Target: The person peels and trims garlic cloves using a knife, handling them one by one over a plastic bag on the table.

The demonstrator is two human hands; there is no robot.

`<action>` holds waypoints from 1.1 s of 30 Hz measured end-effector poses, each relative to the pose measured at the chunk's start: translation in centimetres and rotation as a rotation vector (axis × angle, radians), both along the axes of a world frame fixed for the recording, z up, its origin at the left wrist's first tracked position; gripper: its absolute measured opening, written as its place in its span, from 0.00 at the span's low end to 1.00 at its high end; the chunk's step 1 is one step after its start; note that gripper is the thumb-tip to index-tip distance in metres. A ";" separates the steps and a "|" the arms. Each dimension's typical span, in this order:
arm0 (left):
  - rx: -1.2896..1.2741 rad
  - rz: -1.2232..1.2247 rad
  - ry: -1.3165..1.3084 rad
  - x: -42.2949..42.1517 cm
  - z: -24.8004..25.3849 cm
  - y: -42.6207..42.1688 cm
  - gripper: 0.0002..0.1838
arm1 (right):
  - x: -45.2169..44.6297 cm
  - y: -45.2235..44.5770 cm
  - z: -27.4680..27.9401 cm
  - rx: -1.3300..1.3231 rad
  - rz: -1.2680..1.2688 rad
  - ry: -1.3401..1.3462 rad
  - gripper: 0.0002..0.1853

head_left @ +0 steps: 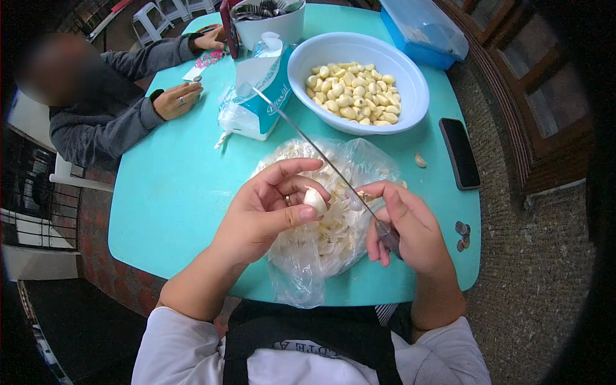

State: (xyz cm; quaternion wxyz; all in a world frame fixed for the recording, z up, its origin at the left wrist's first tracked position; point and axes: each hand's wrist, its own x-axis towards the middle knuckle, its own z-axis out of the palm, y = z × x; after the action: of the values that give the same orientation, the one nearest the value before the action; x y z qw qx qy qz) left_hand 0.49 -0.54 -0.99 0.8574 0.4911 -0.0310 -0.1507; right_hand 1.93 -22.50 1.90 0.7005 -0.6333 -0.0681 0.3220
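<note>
Your left hand pinches a garlic clove in its grip above the plastic bag, leaving part exposed; your right hand holds the knife in its grip, tip away from you. That placement on the counter likely catches skins.

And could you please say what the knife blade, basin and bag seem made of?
Knife blade: likely metal, thin with a greyish sheen. Basin: probably plastic, smooth, pale blue, softly glossy. Bag: apparently thin plastic film, see-through, with shiny creases.
</note>
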 end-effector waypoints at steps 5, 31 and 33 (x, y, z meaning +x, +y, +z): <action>-0.010 -0.001 -0.018 -0.1 -0.3 -0.1 0.25 | 0.1 0.0 -0.4 0.029 0.033 -0.015 0.24; 0.042 -0.016 -0.076 -0.9 0.1 -0.3 0.17 | 0.1 0.4 0.0 0.076 0.033 -0.098 0.22; 0.067 -0.045 -0.074 -1.0 0.1 0.0 0.15 | -0.1 0.5 0.4 0.069 0.071 -0.072 0.26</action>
State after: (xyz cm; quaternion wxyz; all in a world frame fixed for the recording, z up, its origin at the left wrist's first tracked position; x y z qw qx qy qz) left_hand -0.49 -0.52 -0.90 0.8352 0.5239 -0.0687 -0.1525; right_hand 1.83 -22.00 2.26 0.7071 -0.6171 -0.1267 0.3212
